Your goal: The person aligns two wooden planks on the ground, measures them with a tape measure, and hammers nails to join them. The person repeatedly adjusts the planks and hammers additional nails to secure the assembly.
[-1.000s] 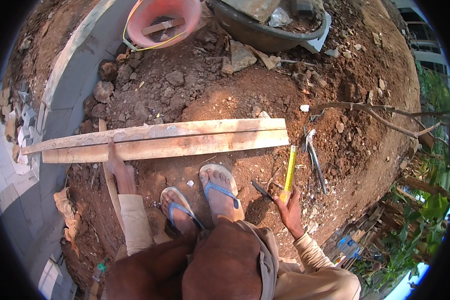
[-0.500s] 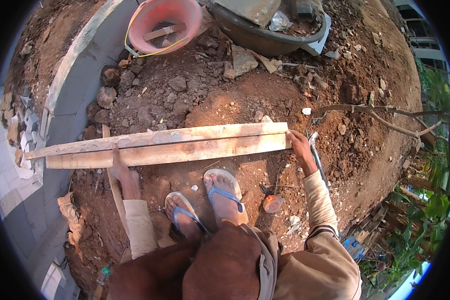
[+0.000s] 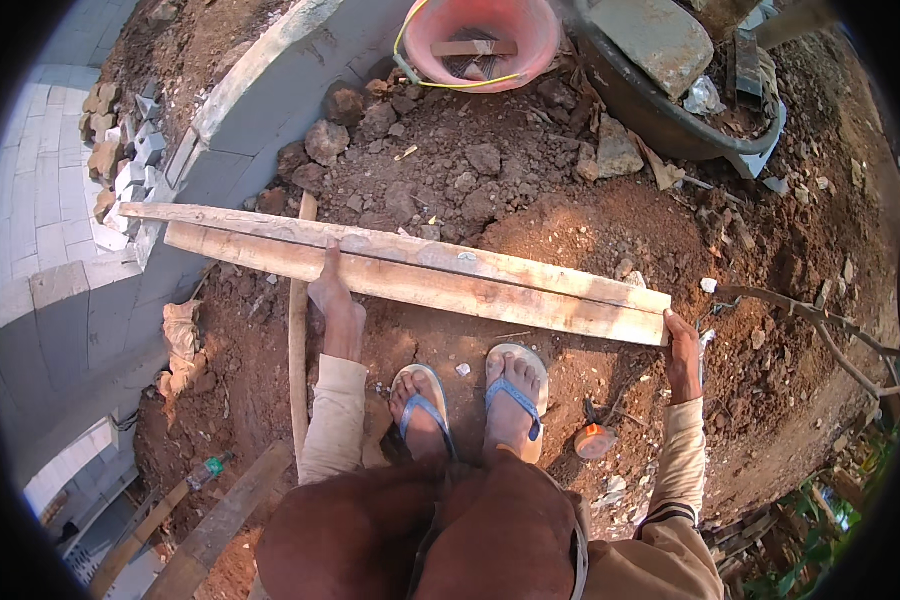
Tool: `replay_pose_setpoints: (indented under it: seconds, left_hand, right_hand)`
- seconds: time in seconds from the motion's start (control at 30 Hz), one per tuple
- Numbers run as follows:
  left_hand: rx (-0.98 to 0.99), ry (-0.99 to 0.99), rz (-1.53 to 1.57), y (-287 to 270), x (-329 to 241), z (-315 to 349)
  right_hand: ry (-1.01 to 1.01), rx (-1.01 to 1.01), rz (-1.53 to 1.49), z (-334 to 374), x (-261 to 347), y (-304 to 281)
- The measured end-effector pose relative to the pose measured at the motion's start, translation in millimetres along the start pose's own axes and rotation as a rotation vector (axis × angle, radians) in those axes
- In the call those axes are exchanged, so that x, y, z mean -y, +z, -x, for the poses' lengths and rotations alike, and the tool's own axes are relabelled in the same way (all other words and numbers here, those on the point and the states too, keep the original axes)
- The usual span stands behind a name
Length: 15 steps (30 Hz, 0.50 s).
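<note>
Two long wooden planks lie side by side in front of my feet: a far plank (image 3: 510, 268) with a rough, stained face and a paler near plank (image 3: 470, 300). A narrow dark gap runs between them. My left hand (image 3: 334, 292) grips them left of their middle, thumb on top and its other fingers mostly hidden underneath. At their right end, my right hand (image 3: 682, 352) is closed round the near plank's end, touching close to where both boards meet. Below the planks near my left hand, a wooden stick (image 3: 298, 360) slants across the soil.
A red bucket (image 3: 425, 45) with a yellow handle and a black basin (image 3: 625, 105) holding a slab stand at the far side. A grey block wall (image 3: 240, 120) curves along the left. An orange tape measure (image 3: 595, 441) lies right of my sandalled feet. A branch (image 3: 830, 325) lies right.
The view has swung, so the ground and planks appear farther right, the planks now sloping down to the right. Both hands keep their hold on the planks.
</note>
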<state>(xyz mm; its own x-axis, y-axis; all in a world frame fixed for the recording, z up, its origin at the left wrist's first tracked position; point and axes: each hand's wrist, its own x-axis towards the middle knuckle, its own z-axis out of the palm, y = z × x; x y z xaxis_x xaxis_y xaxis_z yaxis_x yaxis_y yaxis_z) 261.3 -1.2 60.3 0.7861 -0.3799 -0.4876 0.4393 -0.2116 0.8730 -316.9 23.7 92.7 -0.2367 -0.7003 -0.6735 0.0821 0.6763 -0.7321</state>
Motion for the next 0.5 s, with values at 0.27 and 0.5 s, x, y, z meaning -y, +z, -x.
replay_pose_setpoints:
  seconds: [0.27,0.5]
  left_hand:
    - [-0.076,-0.026,-0.026,4.4,-0.6,0.1]
    - [-0.056,-0.104,0.022,5.0,-5.2,3.4]
  right_hand:
    - [-0.066,-0.017,0.121,8.7,4.0,9.3]
    - [-0.192,0.031,0.184,10.1,-3.9,5.2]
